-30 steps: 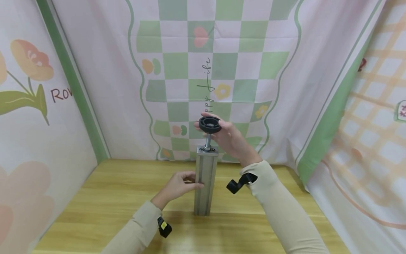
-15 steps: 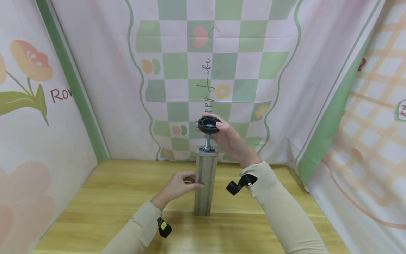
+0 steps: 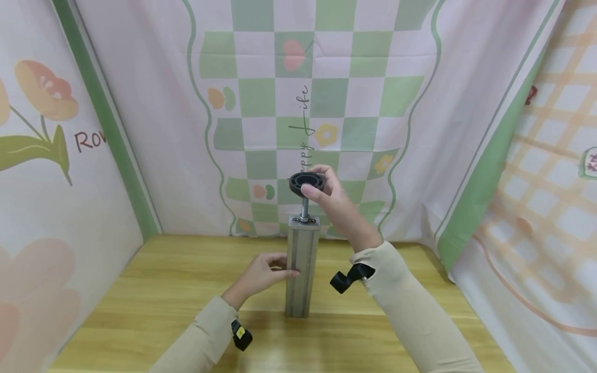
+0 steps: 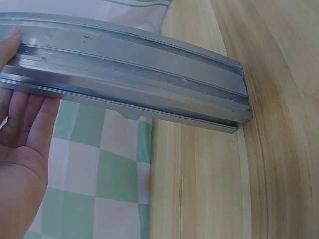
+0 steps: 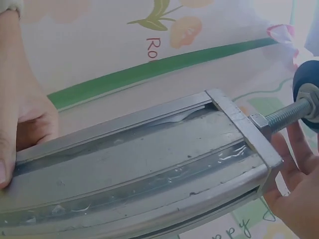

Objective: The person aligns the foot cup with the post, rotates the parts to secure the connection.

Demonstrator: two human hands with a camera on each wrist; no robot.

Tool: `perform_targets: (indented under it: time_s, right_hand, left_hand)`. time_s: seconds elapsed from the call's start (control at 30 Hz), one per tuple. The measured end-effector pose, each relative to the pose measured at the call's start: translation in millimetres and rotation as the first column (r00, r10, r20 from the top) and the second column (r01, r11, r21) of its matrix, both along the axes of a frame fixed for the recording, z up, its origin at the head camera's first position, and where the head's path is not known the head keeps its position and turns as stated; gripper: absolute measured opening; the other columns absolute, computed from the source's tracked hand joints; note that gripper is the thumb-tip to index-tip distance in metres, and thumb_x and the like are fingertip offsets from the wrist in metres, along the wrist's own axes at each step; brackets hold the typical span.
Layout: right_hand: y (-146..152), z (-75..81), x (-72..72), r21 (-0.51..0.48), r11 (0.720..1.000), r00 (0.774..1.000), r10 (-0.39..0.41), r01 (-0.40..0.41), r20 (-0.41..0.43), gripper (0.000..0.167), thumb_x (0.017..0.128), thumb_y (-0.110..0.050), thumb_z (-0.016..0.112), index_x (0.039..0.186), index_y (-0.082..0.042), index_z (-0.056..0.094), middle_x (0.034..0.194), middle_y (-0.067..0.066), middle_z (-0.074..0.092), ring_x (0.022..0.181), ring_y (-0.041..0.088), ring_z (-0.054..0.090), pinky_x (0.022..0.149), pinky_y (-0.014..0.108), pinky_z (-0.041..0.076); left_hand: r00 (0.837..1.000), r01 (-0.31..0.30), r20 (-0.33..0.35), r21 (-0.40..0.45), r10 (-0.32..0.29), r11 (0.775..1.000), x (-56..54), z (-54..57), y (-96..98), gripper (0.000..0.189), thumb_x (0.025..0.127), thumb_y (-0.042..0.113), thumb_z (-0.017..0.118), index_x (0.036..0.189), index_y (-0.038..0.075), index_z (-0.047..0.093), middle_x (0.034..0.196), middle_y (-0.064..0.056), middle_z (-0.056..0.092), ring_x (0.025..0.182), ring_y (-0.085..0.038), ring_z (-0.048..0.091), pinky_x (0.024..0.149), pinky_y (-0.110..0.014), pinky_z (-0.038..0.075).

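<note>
An aluminium profile leg (image 3: 300,272) stands upright on the wooden table in the head view. From its metal end plate (image 3: 304,223) rises a threaded rod (image 3: 304,207), topped by a round black levelling foot (image 3: 305,184). My left hand (image 3: 258,274) grips the profile about halfway up, thumb on the near face; the left wrist view shows the fingers under its edge (image 4: 27,124). Up at the foot, my right hand (image 3: 333,197) holds its rim from the right, thumb across the top. A nut (image 5: 259,122) sits on the rod against the plate in the right wrist view.
The wooden table (image 3: 177,290) spreads around the profile. Printed curtains (image 3: 261,98) hang behind it and on both sides. Black wrist-camera mounts (image 3: 352,277) are strapped over both sleeves.
My right hand has shifted its grip on the black foot: the thumb has moved left over the top and the fingers have drawn back right. The left hand and the profile stay in place.
</note>
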State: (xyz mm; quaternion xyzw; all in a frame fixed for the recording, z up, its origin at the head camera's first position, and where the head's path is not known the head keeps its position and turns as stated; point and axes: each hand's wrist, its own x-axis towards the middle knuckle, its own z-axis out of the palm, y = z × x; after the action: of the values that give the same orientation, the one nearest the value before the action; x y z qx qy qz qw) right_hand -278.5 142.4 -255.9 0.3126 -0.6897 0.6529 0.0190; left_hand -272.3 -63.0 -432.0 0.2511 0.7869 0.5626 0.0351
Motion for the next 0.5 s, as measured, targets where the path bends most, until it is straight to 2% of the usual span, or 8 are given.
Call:
perform_targets:
  time_s: [0.2, 0.27, 0.5]
  right_hand:
    - [-7.3, 5.5, 6.9, -0.017, 0.998, 0.998, -0.060, 0.060, 0.003, 0.055, 0.089, -0.030, 0.073, 0.124, -0.014, 0.034, 0.122, 0.013, 0.050, 0.099, 0.021, 0.056, 0.080, 0.028, 0.048]
    - [-8.8, 7.8, 8.7, -0.005, 0.997, 0.997, -0.077, 0.077, 0.006, 0.055, 0.090, -0.029, 0.073, 0.123, -0.013, 0.032, 0.124, 0.013, 0.051, 0.097, 0.022, 0.057, 0.076, 0.027, 0.049]
    - [-12.8, 11.9, 12.0, 0.039, 0.985, 0.985, -0.169, 0.169, -0.019, 0.059, 0.089, -0.025, 0.077, 0.114, -0.010, 0.025, 0.135, 0.011, 0.045, 0.109, 0.026, 0.058, 0.080, 0.027, 0.055]
  left_hand:
    - [1.000, 0.005, 0.003, -0.001, -0.005, 1.000, 0.2, -0.1, -0.2, 0.020, 0.089, 0.034, 0.079, 0.104, 0.022, 0.075, 0.098, 0.005, 0.072, 0.097, -0.016, 0.067, 0.086, -0.036, 0.055]
    - [1.000, 0.006, 0.006, -0.001, -0.006, 1.000, 0.2, -0.5, -0.4, 0.020, 0.089, 0.034, 0.079, 0.104, 0.022, 0.075, 0.098, 0.005, 0.072, 0.097, -0.016, 0.067, 0.086, -0.036, 0.055]
    - [1.000, 0.009, -0.001, 0.009, -0.009, 1.000, 1.0, -1.0, -1.3, 0.021, 0.089, 0.033, 0.079, 0.105, 0.020, 0.075, 0.098, 0.004, 0.072, 0.097, -0.016, 0.067, 0.086, -0.037, 0.055]
